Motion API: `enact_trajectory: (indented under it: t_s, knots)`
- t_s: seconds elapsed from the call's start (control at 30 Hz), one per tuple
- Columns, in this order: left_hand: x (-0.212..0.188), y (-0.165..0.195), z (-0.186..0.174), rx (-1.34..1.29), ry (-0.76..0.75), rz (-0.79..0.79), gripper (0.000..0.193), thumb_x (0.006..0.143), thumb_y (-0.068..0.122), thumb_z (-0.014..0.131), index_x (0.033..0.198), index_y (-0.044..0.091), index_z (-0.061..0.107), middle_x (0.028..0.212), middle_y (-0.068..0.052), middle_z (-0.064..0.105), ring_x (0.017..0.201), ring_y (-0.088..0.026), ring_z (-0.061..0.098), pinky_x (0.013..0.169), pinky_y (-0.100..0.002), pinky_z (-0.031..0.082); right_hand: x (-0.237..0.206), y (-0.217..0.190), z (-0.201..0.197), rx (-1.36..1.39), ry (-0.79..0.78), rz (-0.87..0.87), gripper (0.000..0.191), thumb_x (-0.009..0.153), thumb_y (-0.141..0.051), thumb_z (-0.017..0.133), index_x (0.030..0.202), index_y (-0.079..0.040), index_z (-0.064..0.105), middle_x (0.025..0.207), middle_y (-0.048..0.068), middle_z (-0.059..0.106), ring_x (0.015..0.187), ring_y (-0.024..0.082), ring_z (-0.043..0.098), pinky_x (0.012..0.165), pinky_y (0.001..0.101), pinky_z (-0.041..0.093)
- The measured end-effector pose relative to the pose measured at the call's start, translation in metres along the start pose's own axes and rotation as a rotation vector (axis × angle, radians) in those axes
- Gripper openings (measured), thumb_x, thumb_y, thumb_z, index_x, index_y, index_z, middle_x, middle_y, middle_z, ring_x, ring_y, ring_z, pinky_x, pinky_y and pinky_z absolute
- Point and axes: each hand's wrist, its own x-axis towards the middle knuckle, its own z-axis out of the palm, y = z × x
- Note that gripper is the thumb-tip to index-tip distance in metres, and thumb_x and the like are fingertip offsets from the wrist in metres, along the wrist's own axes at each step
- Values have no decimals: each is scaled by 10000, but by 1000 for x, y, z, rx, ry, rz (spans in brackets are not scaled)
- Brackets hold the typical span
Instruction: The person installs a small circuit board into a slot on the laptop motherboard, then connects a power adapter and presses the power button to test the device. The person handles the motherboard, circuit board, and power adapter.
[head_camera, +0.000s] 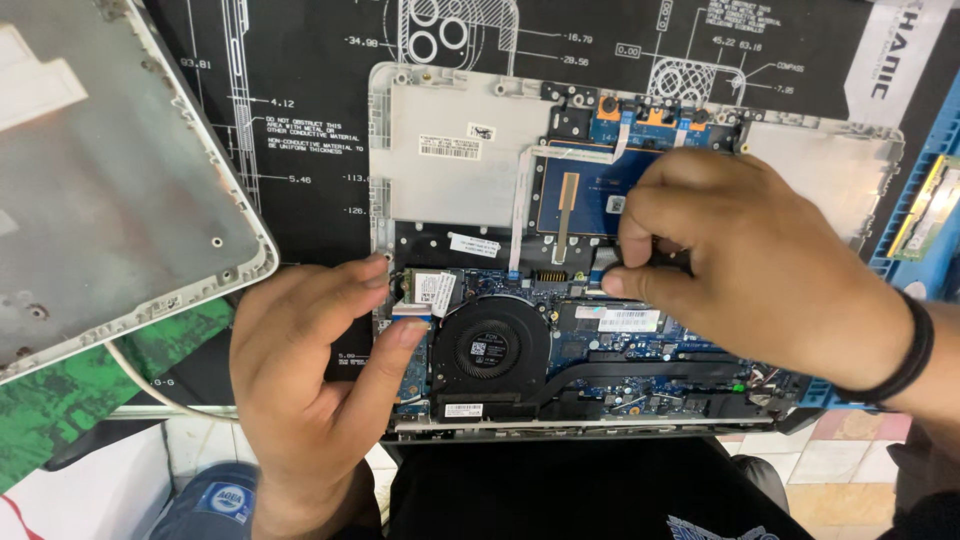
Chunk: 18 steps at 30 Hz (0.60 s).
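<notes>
Black blueprint mat (310, 120) w/ opened laptop (600, 300); right hand (740, 270) fingers pinching black connector (655, 258), left hand (310, 370) fingers open on edge.

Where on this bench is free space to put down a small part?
Free: the black mat between the removed grey cover and the open laptop. Also the bare metal plate left of the touchpad board. Crowded: around the fan, where the left hand and right hand work.
</notes>
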Motion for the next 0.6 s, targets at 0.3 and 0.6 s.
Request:
enact_trajectory:
  t_s: [0.3,0.6]
  knots:
    - [-2,3,-3,-5,24,33,287,877,70,853,1109,36,688,1163,-91,745,986,-251,683,905,-339,504,-21,-8,2,-82,216,-374,196,825,-185,800,1014,-148,764,968,32,674,859,234,647,812,405,527]
    - [-9,4,-3,-32,39,41,169,982,54,777,1131,27,702,1125,-74,749,969,-237,671,898,-330,513,-50,-6,16,-308,288,-468,307,801,-108,735,1099,-170,779,1168,67,710,994,268,685,951,422,543]
